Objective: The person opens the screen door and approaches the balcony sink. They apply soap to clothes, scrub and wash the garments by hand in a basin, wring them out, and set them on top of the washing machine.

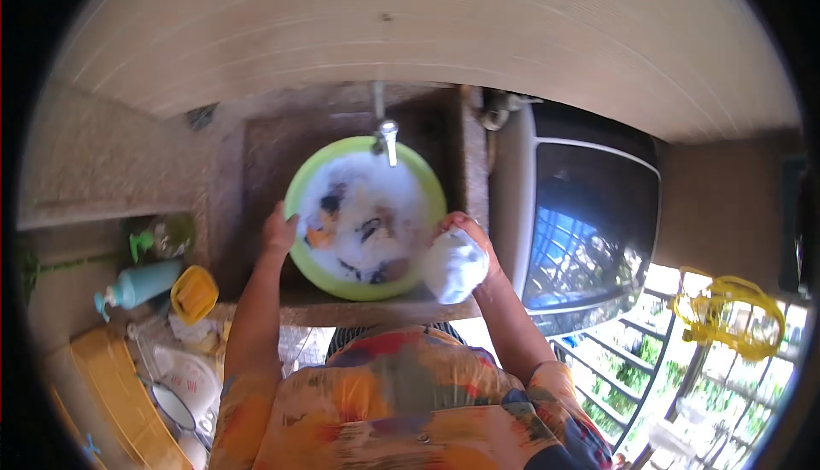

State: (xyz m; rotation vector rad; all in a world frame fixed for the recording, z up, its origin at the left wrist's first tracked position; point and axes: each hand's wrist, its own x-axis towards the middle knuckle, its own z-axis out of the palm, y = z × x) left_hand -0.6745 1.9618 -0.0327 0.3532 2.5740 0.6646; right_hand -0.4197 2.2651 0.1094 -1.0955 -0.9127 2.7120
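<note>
A round green basin [359, 291] stands in the stone sink [256, 141], under a metal tap [389, 139]. White suds [342, 180] fill it, with dark and orange patches of soaked items [370, 229] showing through; their kind cannot be made out. At the basin's left rim, my left hand [279, 229] is closed around the edge. My right hand [475, 241], at the right rim, is closed on a rounded white bundle [455, 267] that looks wet and foamy. Whether that bundle is cloth or a mass of suds is unclear.
A top-load washing machine [594, 222] with a dark lid stands right of the sink. On the left are a blue pump bottle [145, 284], a yellow container [195, 294] and dishes [184, 380]. A yellow wire item [730, 315] hangs by the window bars.
</note>
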